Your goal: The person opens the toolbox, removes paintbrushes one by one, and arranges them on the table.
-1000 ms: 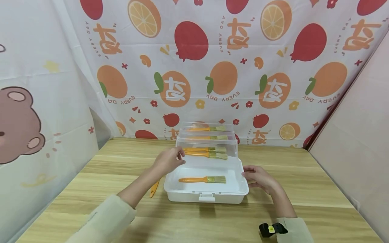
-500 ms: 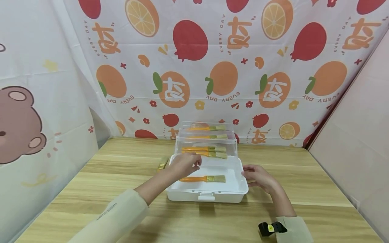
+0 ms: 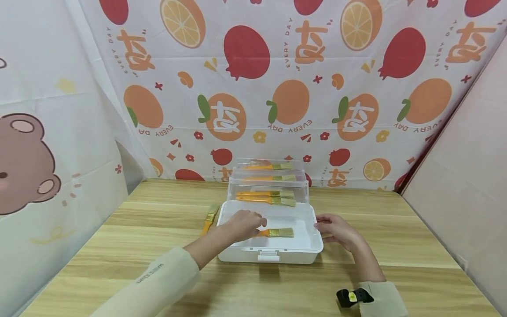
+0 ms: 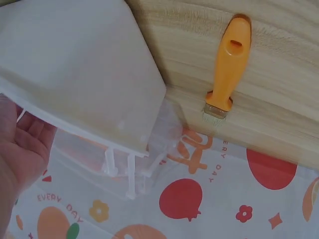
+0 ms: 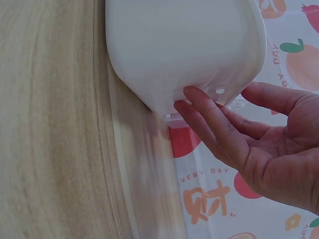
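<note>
A white toolbox (image 3: 305,245) stands with its transparent tiered trays (image 3: 273,183) raised at the back. On its floor lies a paintbrush (image 3: 281,232) with an orange handle and pale bristles. My left hand (image 3: 242,225) reaches into the box over that handle and hides part of it; thumb and fingers look apart. Against the box's right side, my right hand (image 3: 340,230) touches the wall with nearly straight fingers; in the right wrist view, the right thumb lies near the rim. Left of the box another paintbrush (image 3: 210,218) lies on the table, also visible in the left wrist view (image 4: 231,64).
Several more paintbrushes (image 3: 273,200) lie in the raised trays. The box has a front latch (image 3: 268,256). The wooden table (image 3: 396,251) ends at a fruit-print cloth (image 3: 253,101) behind, with more cloth on both sides. A black device (image 3: 354,297) is strapped at my right wrist.
My left hand has moved right from the box's left rear, then down over the paintbrush on the box floor. The box shifted very slightly at first. My right hand stays at its side.
</note>
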Available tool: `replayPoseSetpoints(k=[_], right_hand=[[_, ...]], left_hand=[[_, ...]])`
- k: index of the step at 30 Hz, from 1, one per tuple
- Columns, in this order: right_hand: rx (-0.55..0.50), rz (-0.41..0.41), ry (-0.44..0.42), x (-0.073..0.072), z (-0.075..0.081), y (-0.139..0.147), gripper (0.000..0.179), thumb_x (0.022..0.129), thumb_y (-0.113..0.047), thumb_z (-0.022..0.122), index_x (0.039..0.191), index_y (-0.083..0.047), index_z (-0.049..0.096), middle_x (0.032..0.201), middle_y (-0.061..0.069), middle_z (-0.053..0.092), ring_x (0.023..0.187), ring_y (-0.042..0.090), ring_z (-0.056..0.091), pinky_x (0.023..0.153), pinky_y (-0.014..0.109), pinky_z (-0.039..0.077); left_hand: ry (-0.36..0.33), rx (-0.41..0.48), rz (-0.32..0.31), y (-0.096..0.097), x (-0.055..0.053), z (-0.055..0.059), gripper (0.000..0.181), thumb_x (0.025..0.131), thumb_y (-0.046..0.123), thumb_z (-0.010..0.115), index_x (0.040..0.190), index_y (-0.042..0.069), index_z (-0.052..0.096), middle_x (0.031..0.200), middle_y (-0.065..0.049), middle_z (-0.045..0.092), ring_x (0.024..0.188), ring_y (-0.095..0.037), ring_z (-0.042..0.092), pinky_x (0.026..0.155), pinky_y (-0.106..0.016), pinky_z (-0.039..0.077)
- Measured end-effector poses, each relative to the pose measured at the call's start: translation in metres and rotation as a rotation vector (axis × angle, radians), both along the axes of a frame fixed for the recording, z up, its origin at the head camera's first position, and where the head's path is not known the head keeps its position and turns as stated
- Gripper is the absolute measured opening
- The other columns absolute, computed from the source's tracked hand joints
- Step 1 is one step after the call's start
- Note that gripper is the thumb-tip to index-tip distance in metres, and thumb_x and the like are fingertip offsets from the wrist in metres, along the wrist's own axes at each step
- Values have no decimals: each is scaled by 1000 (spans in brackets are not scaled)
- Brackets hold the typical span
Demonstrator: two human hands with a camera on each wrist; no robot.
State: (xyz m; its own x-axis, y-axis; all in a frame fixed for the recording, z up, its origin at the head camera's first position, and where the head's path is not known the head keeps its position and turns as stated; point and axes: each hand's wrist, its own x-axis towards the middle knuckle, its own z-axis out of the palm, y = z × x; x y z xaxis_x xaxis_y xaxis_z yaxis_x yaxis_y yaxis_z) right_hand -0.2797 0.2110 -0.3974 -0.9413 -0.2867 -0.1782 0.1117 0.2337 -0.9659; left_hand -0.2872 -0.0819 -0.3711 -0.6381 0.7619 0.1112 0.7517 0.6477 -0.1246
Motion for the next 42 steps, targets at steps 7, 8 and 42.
replayPoseSetpoints(k=[7, 8, 42], right_hand=[[1, 4, 4, 2, -1, 0, 44, 93, -8, 50, 128, 15, 37, 121, 26, 47, 102, 28, 54, 76, 43, 50], [-3, -3, 0, 2, -1, 0, 44, 93, -8, 50, 128, 14, 38, 121, 26, 48, 101, 28, 54, 76, 43, 50], [2, -14, 3, -2, 1, -5, 45, 93, -10, 51, 129, 14, 37, 120, 26, 48, 102, 28, 53, 77, 43, 49]], left_hand=[[46, -108, 39, 1, -1, -13, 9, 79, 8, 68, 86, 13, 65, 73, 1, 61, 65, -15, 58, 50, -26, 45], [41, -127, 47, 2, -1, -15, 9, 80, 8, 67, 86, 13, 64, 72, 1, 60, 65, -15, 58, 50, -26, 45], [-106, -68, 129, -6, -2, -10, 30, 80, -6, 61, 98, 16, 68, 81, 0, 57, 73, -19, 58, 50, -26, 44]])
